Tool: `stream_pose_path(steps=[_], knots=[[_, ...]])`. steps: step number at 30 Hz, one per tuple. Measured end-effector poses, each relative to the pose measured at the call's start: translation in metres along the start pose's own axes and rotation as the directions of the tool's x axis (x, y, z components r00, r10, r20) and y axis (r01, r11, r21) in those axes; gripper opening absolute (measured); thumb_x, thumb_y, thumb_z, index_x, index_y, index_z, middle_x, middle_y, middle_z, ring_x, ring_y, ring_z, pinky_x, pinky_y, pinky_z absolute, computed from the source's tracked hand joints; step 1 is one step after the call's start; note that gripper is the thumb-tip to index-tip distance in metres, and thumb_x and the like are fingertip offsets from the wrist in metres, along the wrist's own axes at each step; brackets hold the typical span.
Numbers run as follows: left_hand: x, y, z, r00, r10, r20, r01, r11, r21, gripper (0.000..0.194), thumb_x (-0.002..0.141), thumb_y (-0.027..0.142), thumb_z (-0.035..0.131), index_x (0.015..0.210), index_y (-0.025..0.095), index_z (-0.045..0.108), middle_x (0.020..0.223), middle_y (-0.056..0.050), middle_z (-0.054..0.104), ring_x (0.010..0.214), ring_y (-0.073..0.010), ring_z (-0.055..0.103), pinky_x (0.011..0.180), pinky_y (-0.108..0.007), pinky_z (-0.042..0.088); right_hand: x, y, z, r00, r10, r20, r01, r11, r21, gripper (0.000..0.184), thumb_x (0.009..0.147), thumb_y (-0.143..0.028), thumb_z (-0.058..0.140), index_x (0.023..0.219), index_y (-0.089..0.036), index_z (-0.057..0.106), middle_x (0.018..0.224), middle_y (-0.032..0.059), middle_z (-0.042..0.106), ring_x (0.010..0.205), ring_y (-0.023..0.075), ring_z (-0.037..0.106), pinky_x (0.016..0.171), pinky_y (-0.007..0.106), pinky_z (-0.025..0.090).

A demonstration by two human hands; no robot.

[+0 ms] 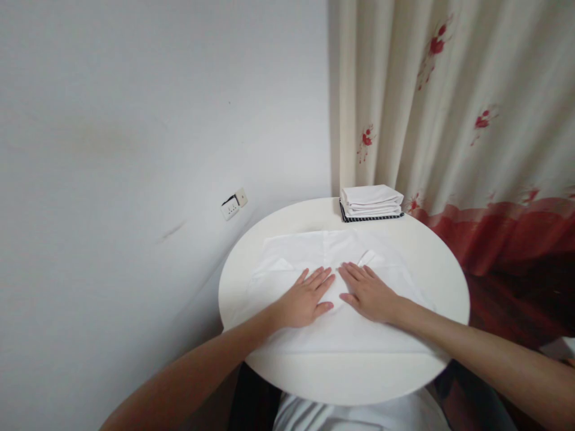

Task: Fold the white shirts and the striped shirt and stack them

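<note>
A white cloth lies spread over the middle of the round white table. Its far part shows a crease and small folded edges, one of them just beyond my right fingertips. My left hand rests palm down on the cloth, fingers stretched out and slightly apart. Flat on the same cloth, a short way to the right, is my right hand, its fingers pointing towards the middle. Neither hand grips anything, and a narrow gap separates them.
At the table's far edge sits a stack of folded white cloths with a black-and-white edged item beneath it. A wall with a socket stands on the left. Behind the table hangs a cream curtain with red flowers.
</note>
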State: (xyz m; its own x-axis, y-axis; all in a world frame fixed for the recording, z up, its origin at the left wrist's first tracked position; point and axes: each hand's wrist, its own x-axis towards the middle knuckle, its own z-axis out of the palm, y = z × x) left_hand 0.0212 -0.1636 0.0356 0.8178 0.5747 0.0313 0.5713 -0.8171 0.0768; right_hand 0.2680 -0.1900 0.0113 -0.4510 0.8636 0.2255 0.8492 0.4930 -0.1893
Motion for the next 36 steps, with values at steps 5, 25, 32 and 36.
stream_pose_path(steps=[5, 25, 32, 36], knots=[[-0.027, -0.036, 0.008, 0.993, -0.121, -0.005, 0.120, 0.993, -0.018, 0.066, 0.103, 0.055, 0.034, 0.161, 0.029, 0.017, 0.167, -0.007, 0.017, 0.154, -0.0292, 0.016, 0.124, -0.052, 0.013, -0.025, 0.034, 0.009, 0.997, 0.075, -0.029, -0.076, 0.997, -0.026, 0.070, 0.101, -0.060, 0.028, 0.158, -0.019, 0.032, 0.160, 0.0141, 0.036, 0.149, 0.0299, 0.030, 0.121, 0.054, 0.023], [-0.181, -0.044, -0.023, 0.985, -0.155, 0.076, 0.158, 0.987, -0.029, 0.073, 0.096, 0.056, 0.055, 0.158, 0.041, 0.021, 0.164, 0.001, 0.021, 0.152, -0.0295, 0.022, 0.123, -0.054, 0.019, -0.155, 0.052, -0.056, 0.992, -0.123, 0.031, 0.113, 0.967, 0.229, 0.062, 0.093, -0.042, 0.062, 0.152, -0.041, 0.041, 0.157, -0.0008, 0.040, 0.145, 0.0293, 0.036, 0.122, 0.055, 0.024], [-0.195, -0.050, -0.025, 0.989, -0.148, -0.018, 0.148, 0.989, 0.014, 0.055, 0.098, 0.029, 0.051, 0.152, 0.037, 0.041, 0.153, 0.002, 0.045, 0.139, -0.0240, 0.048, 0.120, -0.046, 0.034, -0.170, 0.078, -0.045, 0.982, -0.132, -0.132, 0.155, 0.972, 0.176, 0.049, 0.093, -0.032, 0.064, 0.141, -0.039, 0.057, 0.138, -0.0002, 0.062, 0.126, 0.0271, 0.061, 0.112, 0.047, 0.048], [-0.205, -0.058, -0.024, 0.984, -0.174, -0.047, 0.173, 0.985, -0.020, 0.055, 0.096, 0.018, 0.045, 0.146, 0.040, 0.050, 0.146, 0.006, 0.053, 0.131, -0.0208, 0.057, 0.115, -0.039, 0.041, -0.174, 0.086, -0.043, 0.976, -0.135, -0.173, 0.161, 0.976, 0.146, 0.044, 0.092, -0.031, 0.064, 0.135, -0.038, 0.063, 0.133, 0.0007, 0.067, 0.118, 0.0265, 0.066, 0.106, 0.046, 0.053]])
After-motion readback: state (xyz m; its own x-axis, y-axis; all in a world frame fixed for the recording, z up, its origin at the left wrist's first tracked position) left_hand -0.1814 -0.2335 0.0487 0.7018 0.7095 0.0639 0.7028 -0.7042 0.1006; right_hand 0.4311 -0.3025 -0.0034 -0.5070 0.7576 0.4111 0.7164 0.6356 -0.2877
